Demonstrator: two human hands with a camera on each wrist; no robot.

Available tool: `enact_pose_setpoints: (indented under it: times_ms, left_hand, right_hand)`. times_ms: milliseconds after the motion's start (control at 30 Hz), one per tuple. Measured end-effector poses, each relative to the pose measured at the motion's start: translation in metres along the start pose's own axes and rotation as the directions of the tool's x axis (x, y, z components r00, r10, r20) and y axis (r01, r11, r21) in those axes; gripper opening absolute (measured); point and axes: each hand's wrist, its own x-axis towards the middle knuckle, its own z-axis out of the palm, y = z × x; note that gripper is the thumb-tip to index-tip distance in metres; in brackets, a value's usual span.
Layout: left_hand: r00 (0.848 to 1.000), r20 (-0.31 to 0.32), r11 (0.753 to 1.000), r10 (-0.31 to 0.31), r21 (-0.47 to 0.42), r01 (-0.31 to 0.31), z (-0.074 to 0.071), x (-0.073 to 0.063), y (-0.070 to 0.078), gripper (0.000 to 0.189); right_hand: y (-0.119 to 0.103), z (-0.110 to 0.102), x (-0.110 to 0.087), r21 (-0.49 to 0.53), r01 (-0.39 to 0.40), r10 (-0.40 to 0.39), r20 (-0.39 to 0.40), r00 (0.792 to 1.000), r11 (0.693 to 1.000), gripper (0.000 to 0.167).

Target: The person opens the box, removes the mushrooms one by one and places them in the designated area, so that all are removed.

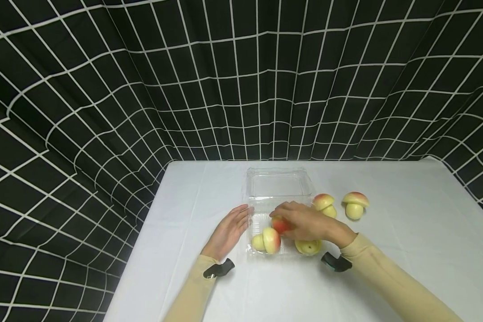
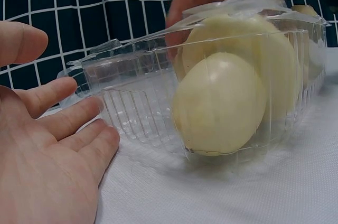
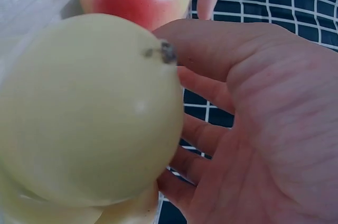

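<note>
A clear plastic clamshell box lies open on the table, its lid folded back. My left hand lies beside it, fingers extended with the tips at the left wall. Over the box, my right hand has its fingers curled round a red-topped toy mushroom. A second toy mushroom lies on its side in the front left corner; its pale stem faces the left wrist camera. Another mushroom, pale side up, sits front right, partly hidden by the right hand.
To the right of the box, one toy mushroom leans close by its wall and another stands farther right. A white cloth covers the table. Black curtains with a white grid hang behind and at both sides.
</note>
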Motion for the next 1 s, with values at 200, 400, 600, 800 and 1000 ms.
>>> enact_pose_setpoints:
  times_ms: [200, 400, 600, 800, 1000]
  left_hand:
    - [1.000, -0.007, 1.000, -0.001, 0.002, 0.001, -0.0003, -0.0013, 0.0004, 0.055]
    - [1.000, 0.000, 1.000, 0.004, -0.002, -0.004, -0.0010, -0.0012, 0.0000, 0.055]
    - [1.000, 0.005, 1.000, -0.002, 0.001, 0.002, -0.0004, -0.0014, 0.0002, 0.055]
    - [1.000, 0.011, 1.000, 0.005, -0.005, -0.005, -0.0003, -0.0008, -0.0002, 0.055]
    - [1.000, 0.013, 1.000, 0.013, 0.001, -0.013, 0.0002, -0.0010, 0.0000, 0.056]
  right_hand:
    - [-0.0021, 0.0006, 0.0013, -0.036, -0.019, 0.020, 0.037, 0.999, 0.999, 0.046]
    - [-0.0041, 0.0022, 0.0042, -0.072, -0.064, 0.070, 0.076, 0.995, 0.995, 0.050]
    - [-0.0059, 0.0065, 0.0071, -0.119, -0.095, 0.104, 0.069, 0.992, 0.988, 0.055]
    - [-0.0056, 0.0075, 0.0069, -0.168, -0.077, 0.081, 0.020, 0.996, 0.983, 0.056]
    - [-0.0041, 0.0074, 0.0060, -0.184, -0.061, 0.053, -0.049, 0.997, 0.981, 0.057]
